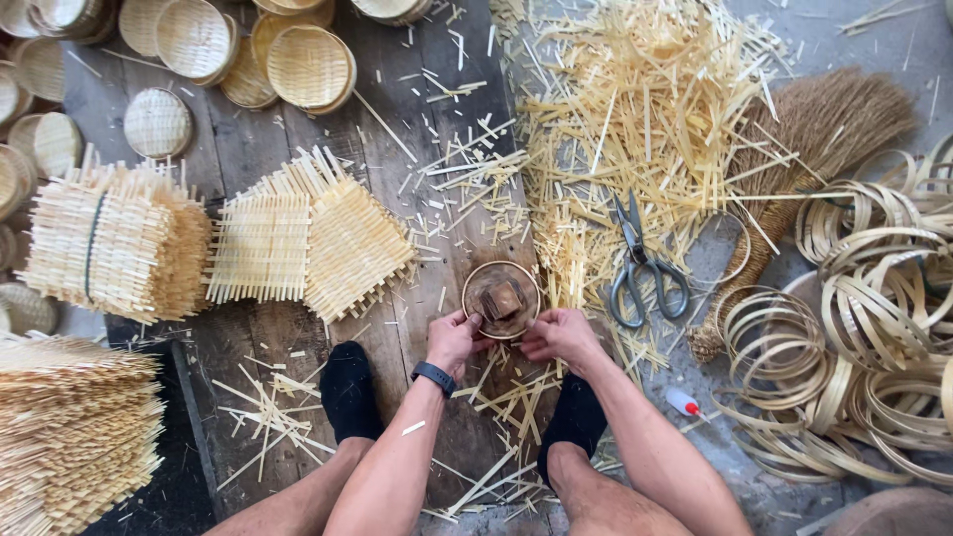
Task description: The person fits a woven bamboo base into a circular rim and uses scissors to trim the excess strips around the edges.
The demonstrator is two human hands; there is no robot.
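Observation:
My left hand and my right hand both grip the near edge of a thin bamboo ring that sits around a brown wooden mould on the plank floor. A dark band is on my left wrist. My feet in black socks rest on either side, just below the hands.
Grey scissors lie to the right on a heap of bamboo offcuts. Coiled bamboo rings and a straw broom are at the right. Stacks of woven square mats lie to the left, small round baskets at top left.

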